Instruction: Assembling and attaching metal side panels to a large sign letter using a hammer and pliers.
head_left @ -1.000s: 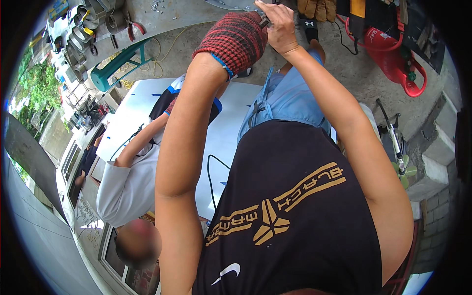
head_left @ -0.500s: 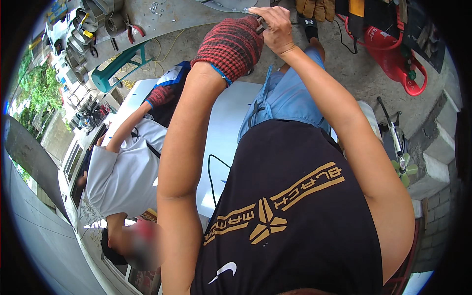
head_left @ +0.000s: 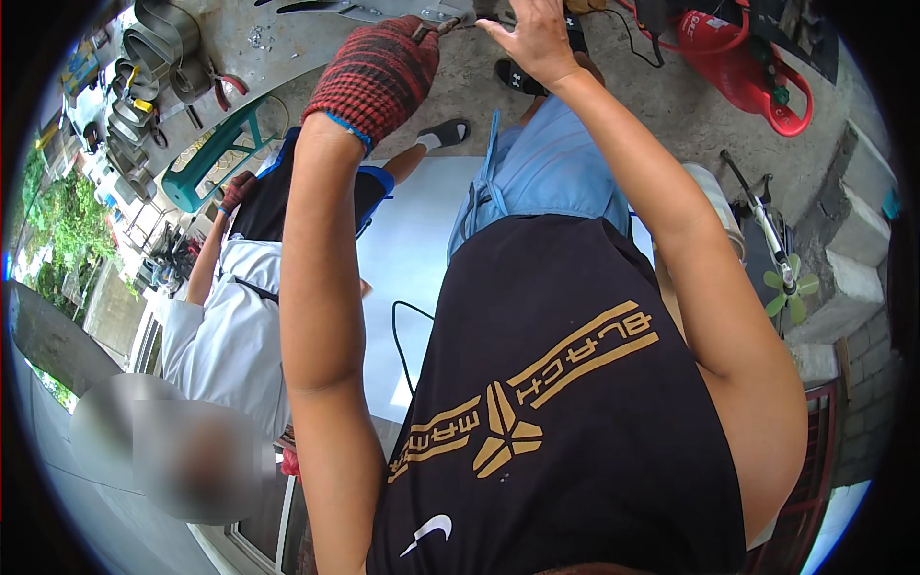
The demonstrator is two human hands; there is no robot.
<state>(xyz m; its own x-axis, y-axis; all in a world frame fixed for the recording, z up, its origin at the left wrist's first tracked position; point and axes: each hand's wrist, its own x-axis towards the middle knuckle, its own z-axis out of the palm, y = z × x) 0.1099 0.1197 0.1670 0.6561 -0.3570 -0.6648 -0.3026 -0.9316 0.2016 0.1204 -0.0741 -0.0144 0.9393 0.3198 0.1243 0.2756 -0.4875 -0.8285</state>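
My left hand (head_left: 379, 77), in a red and black knit glove, is closed at the top of the view. From its fingertips juts a small grey metal piece (head_left: 436, 28), whose kind I cannot make out; the glove hides the remainder. To its right my bare right hand (head_left: 539, 46) has its thumb stretched out and apart from the fingers, the fingertips cut off by the upper edge. Nothing shows in its grasp. Just beyond the glove lies a flat metal strip with holes (head_left: 359, 11) on the grey metal worktop (head_left: 297, 43).
Pliers with red handles (head_left: 228, 88) and curled metal pieces (head_left: 168, 48) lie at the worktop's left. Below stands a green stool (head_left: 187, 182). A person in a white shirt (head_left: 225, 326) is close on my left. A red gas cylinder (head_left: 724, 62) lies at the right.
My hands were together; the right has come away and opened, while the gloved left has shifted left. The person at left has moved, lowering a gloved hand.
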